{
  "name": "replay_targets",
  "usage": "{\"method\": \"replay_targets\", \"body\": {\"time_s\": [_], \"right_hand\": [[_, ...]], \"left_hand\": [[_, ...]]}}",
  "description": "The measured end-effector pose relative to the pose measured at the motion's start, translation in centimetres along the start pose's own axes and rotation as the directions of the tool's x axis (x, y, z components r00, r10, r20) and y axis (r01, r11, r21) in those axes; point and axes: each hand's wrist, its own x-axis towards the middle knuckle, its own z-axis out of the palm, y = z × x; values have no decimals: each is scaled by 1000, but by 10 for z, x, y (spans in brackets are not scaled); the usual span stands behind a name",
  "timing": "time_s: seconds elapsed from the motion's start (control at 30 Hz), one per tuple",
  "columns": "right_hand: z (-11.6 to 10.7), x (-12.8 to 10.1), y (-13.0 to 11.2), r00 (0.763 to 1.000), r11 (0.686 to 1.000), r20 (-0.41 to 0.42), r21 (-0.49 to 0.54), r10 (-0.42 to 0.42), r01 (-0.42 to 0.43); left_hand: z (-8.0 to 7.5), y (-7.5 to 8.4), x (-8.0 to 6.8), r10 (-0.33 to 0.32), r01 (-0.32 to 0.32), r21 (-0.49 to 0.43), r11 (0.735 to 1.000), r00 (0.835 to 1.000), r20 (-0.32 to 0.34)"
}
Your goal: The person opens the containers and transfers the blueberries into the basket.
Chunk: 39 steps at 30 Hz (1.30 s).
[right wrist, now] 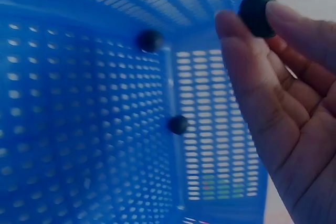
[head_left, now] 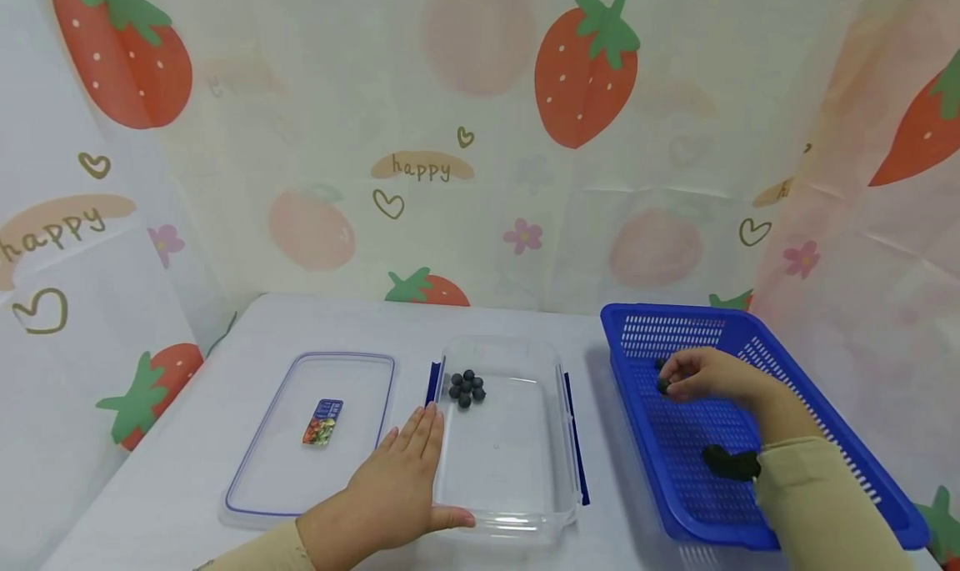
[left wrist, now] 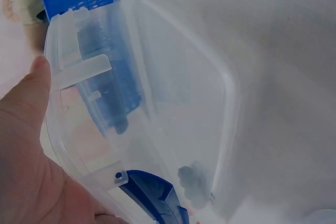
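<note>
My right hand (head_left: pixel 701 373) is over the blue basket (head_left: pixel 637 438), pinching a blueberry (right wrist: pixel 256 14) between thumb and fingertip. Two more dark blueberries lie in the basket, one by its end wall (right wrist: pixel 178 124) and a blurred one (right wrist: pixel 150 41) along its side. With fingers straight, my left hand (head_left: pixel 401 479) rests along the left side of the clear plastic container (head_left: pixel 517 504), thumb at its near rim. A cluster of several blueberries (head_left: pixel 467 389) sits at the far left inside the container. Its dark blue side latches (head_left: pixel 576 438) hang open.
Left of the container lies its clear lid (head_left: pixel 262 471) with a blue-edged seal and a small printed label (head_left: pixel 323 423). A dark object (head_left: pixel 731 463) shows beside the right sleeve, over the basket. Behind the white table (head_left: pixel 405 325) hangs a strawberry-print cloth (head_left: pixel 480 221).
</note>
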Motion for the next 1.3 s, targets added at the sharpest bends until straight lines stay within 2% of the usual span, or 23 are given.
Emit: {"method": "replay_targets", "body": {"time_s": [0.2,0.43,0.67,0.8,1.07,1.3], "right_hand": [[4,3,7,998,998,19,-34,53,-52],[4,4,12,995,996,50,15,84,-85],[2,2,12,996,995,13,29,91,-91],[-1,0,11,997,996,-5,46,79,-79],[-10,-4,-1,1000,994,12,105,12,-13],[-16,-4,-23,999,998,-22,52,-33,34]], "left_hand": [[1,-1,1,8,-8,-3,1000,1000,3],[2,-2,1,5,-5,9,1000,1000,5],[1,-2,1,7,-7,0,1000,1000,3],[2,-2,1,10,-10,4,1000,1000,6],[2,-2,1,12,-12,-3,1000,1000,-9],[0,-1,-1,5,-5,-13,1000,1000,0]]}}
